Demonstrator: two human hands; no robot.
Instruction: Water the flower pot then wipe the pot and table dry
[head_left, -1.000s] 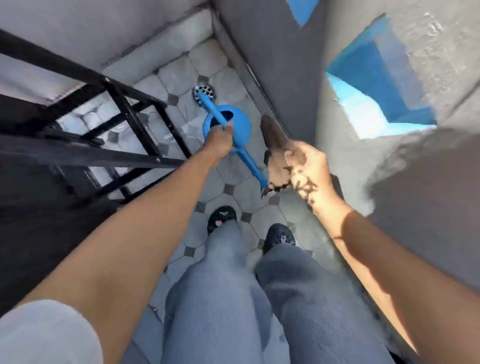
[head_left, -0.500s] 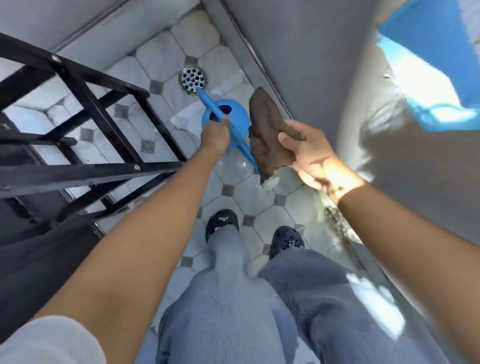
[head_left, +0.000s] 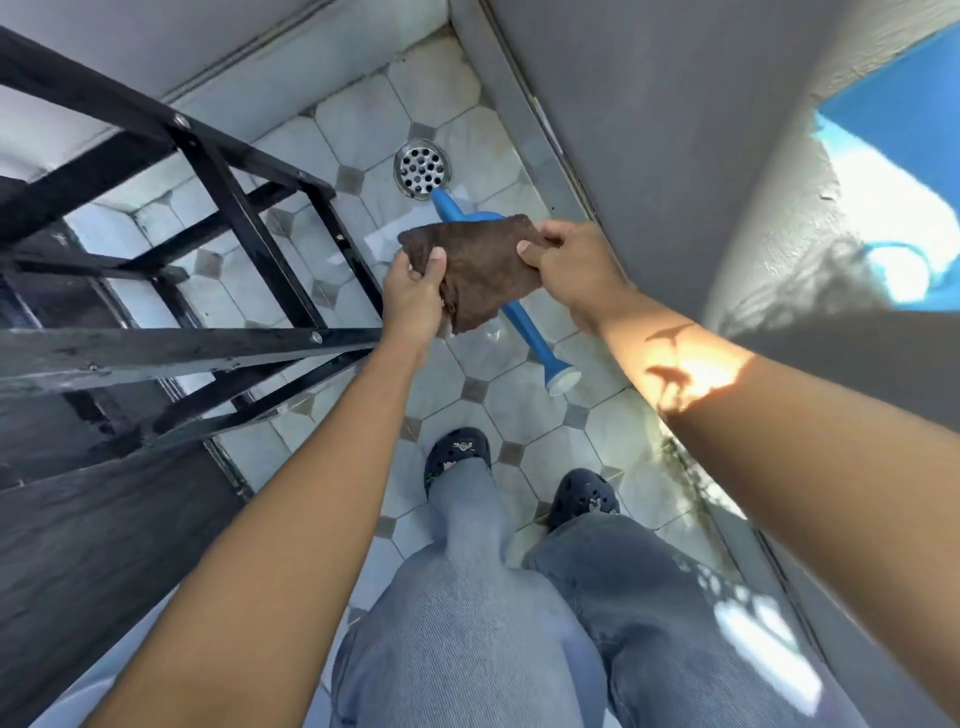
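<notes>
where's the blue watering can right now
In the head view the blue watering can sits on the tiled floor at centre, ahead of the person's shoes, mostly hidden behind the brown cloth. One end reaches the round floor drain.

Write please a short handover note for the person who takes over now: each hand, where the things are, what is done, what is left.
Left hand: pinches the left edge of the brown cloth.
Right hand: pinches its right corner; cloth stretched between both.
Blue watering can: on the tiled floor below the cloth, spout toward the feet, by the floor drain.
Flower pot and table: not in view.
Done: can set down.
Left: wiping; watering cannot be confirmed.
</notes>
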